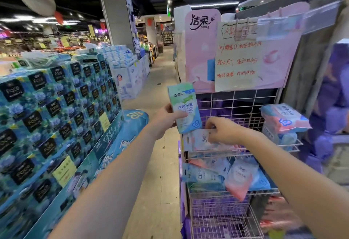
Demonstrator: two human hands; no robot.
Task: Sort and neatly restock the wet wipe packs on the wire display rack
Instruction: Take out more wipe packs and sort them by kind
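The left hand [166,118] grips a green wet wipe pack [184,106] upright; just below-right, the right hand [223,130] pinches a white pack [198,139] lying flat in the wire basket [290,147].

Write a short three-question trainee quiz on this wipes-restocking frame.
1. True or false: the left hand holds a green pack upright.
2. The right hand grips: A) a pale pack lying in the top basket; B) the handwritten sign; C) a pack in the lower basket.
3. Fill in: the stacked pink-and-blue packs sit at the top basket's ____ end.
Key: 1 true; 2 A; 3 right.
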